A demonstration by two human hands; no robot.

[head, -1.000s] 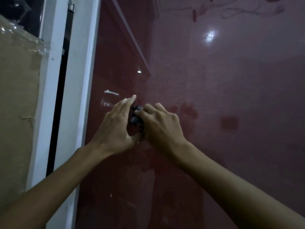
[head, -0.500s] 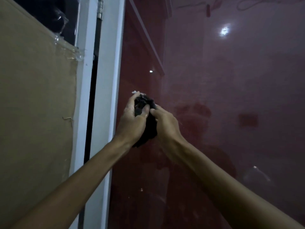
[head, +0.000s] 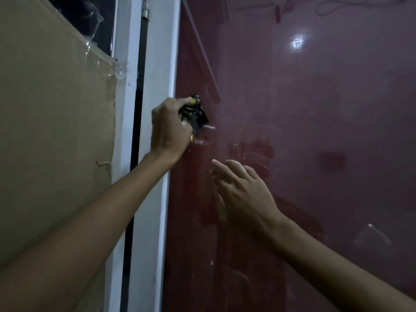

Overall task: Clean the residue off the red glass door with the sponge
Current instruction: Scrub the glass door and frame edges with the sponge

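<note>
Where the red glass door (head: pixel 315 131) meets the white frame (head: pixel 157 64), the left hand (head: pixel 170 127) works just beside that edge; wide bare glass lies beyond the fingertips to the right; the sponge (head: pixel 195 111), dark and bunched with a glimpse of yellow, is half hidden in clenched fingers, against the glass; a pale residue streak (head: pixel 209 127) sits just past it; the right hand (head: pixel 243 194) hovers lower, fingers loose and spread, holding nothing; whether it touches the glass is unclear.

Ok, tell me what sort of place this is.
Probably indoors at home, dimly lit: a glossy red glass door in a white frame, with taped cardboard leaning beside it.
</note>
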